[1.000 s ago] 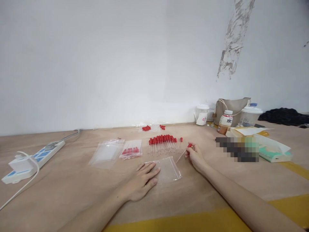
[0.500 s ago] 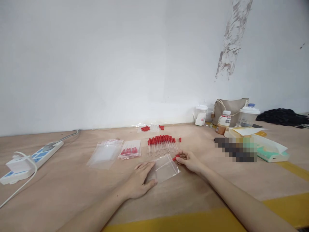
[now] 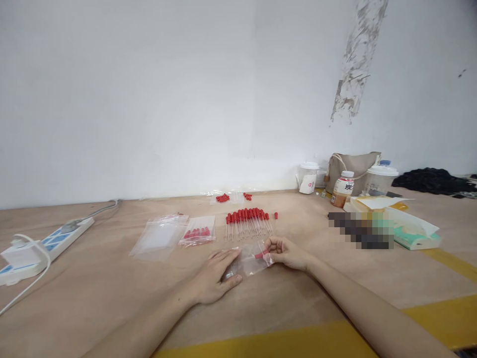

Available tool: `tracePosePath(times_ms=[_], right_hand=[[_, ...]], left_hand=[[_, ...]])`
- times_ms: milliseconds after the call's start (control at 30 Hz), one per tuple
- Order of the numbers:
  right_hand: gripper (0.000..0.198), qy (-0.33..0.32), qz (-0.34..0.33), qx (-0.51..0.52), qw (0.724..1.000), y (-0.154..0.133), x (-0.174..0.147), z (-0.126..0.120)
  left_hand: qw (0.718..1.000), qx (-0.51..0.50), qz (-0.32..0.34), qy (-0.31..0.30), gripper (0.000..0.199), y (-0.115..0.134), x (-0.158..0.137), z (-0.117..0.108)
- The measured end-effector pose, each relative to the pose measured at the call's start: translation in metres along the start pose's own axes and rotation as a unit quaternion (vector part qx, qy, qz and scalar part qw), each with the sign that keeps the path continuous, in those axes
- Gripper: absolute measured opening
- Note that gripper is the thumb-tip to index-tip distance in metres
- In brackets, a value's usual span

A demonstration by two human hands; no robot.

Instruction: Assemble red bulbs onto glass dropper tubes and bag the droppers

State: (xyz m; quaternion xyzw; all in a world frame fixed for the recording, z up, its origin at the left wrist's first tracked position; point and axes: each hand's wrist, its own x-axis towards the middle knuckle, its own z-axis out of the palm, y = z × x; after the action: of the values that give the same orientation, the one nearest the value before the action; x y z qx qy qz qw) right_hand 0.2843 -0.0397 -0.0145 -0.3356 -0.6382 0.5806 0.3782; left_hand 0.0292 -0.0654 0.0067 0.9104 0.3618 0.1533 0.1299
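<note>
My left hand (image 3: 216, 275) lies flat with its fingers stretched out over the left edge of a clear zip bag (image 3: 245, 263). At the bag's right end my right hand (image 3: 288, 253) pinches a dropper (image 3: 261, 254) by its red bulb. The bulb shows through the plastic, so the dropper is largely inside the bag; its thin tube is hard to make out. Beyond the bag, a row of droppers (image 3: 246, 215) with red bulbs and clear tubes rests on the table. One loose red bulb (image 3: 276, 216) stands at the row's right end.
To the left are a filled zip bag (image 3: 199, 229) with red-bulbed droppers and a stack of clear bags (image 3: 158, 237). Red bulbs (image 3: 222, 198) lie on plastic by the wall. A power strip (image 3: 55, 246) sits far left; a cup (image 3: 308, 178), bottle (image 3: 343, 190) and tissue pack (image 3: 415, 233) stand right.
My right hand has moved slightly left and pushed the dropper's red bulb from the bag's mouth into the bag. The left hand stays on the bag. The view has shifted a little.
</note>
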Motion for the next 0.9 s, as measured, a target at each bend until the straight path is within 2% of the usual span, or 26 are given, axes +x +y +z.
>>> tracePosePath(times_ms=[133,367,433,500,567,633,733,800,900], right_hand=[[0.031,0.026,-0.006,-0.063,0.998,-0.001,0.0,-0.007],[0.032,-0.034,-0.061,-0.228,0.971,-0.011,-0.007,-0.018],[0.029,-0.044,-0.08,-0.247,0.965,-0.015,-0.01,-0.021],[0.029,-0.038,-0.068,-0.244,0.967,-0.018,-0.013,-0.025],[0.029,0.008,-0.013,-0.231,0.973,-0.019,-0.016,-0.032],[0.026,0.122,0.063,-0.243,0.96,-0.02,-0.014,-0.042],[0.019,0.293,0.145,-0.295,0.898,-0.019,-0.002,-0.058],[0.019,0.348,0.16,-0.321,0.866,-0.018,0.013,-0.068],[0.036,0.412,0.169,-0.353,0.823,-0.014,0.042,-0.075]], left_hand=[[0.999,-0.043,-0.002,-0.005,0.049,-0.004,-0.003,-0.007],[0.998,-0.058,-0.002,-0.006,0.037,-0.012,-0.008,-0.008],[0.999,-0.052,-0.004,-0.009,0.035,-0.011,-0.008,-0.007],[0.999,-0.045,-0.008,-0.009,0.034,-0.01,-0.008,-0.007],[0.999,-0.042,-0.007,-0.008,0.034,-0.009,-0.008,-0.007],[0.999,-0.04,-0.002,-0.008,0.035,-0.009,-0.008,-0.007],[0.999,-0.038,-0.003,-0.003,0.034,-0.01,-0.007,-0.006],[0.999,-0.038,-0.003,0.001,0.034,-0.011,-0.007,-0.005],[0.999,-0.042,0.0,0.002,0.033,-0.012,-0.007,-0.004]])
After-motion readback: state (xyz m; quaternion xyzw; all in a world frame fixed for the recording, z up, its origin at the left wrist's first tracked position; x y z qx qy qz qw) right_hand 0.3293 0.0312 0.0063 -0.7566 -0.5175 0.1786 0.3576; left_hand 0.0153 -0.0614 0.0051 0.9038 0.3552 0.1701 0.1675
